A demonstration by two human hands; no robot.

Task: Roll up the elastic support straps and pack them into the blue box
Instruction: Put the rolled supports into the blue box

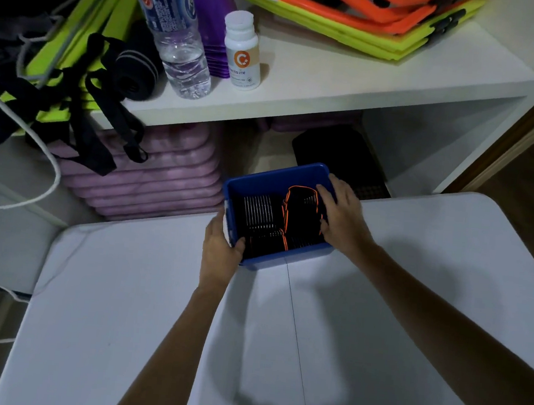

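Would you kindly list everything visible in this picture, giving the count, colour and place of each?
Blue plastic box: one, blue, at the white table's far edge.
Rolled elastic straps: several, black with orange or white edging, inside the box.
White folding table: one, white, foreground.
White shelf: one, white, behind the table.
Clear water bottle: one, clear, on the shelf.
White pill bottle: one, white, on the shelf.
Purple cone stack: one stack, purple, behind the bottles.
Pink foam mats: one stack, pink, under the shelf.
Left hand: grips the box's near left corner.
Right hand: holds the box's right rim.
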